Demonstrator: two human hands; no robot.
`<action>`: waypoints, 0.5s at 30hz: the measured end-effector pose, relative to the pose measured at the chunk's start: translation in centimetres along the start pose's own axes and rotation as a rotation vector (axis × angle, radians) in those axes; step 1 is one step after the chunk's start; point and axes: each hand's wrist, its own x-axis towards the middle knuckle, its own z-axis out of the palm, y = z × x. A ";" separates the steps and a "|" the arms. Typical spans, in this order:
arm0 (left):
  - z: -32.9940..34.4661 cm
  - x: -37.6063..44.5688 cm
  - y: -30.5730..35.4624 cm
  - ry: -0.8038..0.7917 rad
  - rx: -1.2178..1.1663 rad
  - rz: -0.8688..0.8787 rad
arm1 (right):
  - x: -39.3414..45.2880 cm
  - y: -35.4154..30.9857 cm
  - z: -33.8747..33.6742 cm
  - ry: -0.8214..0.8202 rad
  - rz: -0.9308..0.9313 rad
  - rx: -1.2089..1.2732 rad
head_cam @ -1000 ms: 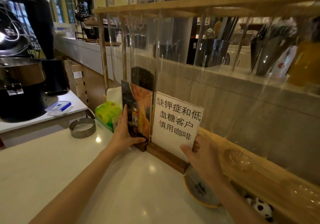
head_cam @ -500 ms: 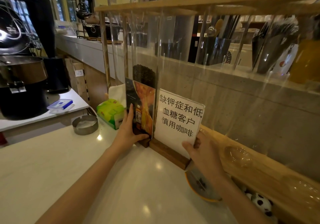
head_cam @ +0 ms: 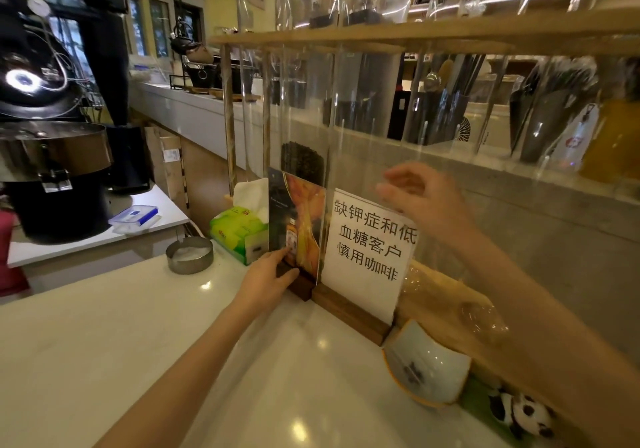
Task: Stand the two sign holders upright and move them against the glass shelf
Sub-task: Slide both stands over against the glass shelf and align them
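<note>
Here the left hand (head_cam: 268, 279) rests on the white tabletop (head_cam: 104, 343), fingers pressed to the wooden base of the picture sign holder (head_cam: 298, 226). Beside it stands the text sign holder (head_cam: 369, 250), both upright against the glass shelf (head_cam: 346, 108). The right hand (head_cam: 420, 201) hovers open at its top corner, fingers loosely apart.

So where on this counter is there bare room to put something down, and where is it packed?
The white counter is bare in front, from the metal ring across to the left hand. The back edge is crowded: tissue box, picture sign holder, text sign holder, dish and panda toy. The right hand is off the signs.
</note>
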 end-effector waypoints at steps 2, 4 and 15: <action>-0.3 -0.2 -0.1 -0.030 0.021 -0.005 | 2.6 -1.2 1.0 -0.118 -0.078 -0.123; -0.2 -0.4 -0.4 -0.051 0.037 -0.006 | 4.7 -1.9 2.4 -0.225 -0.130 -0.245; 1.4 -1.0 -1.6 -0.051 0.249 0.046 | 7.8 -1.5 8.0 -0.462 -0.066 -0.372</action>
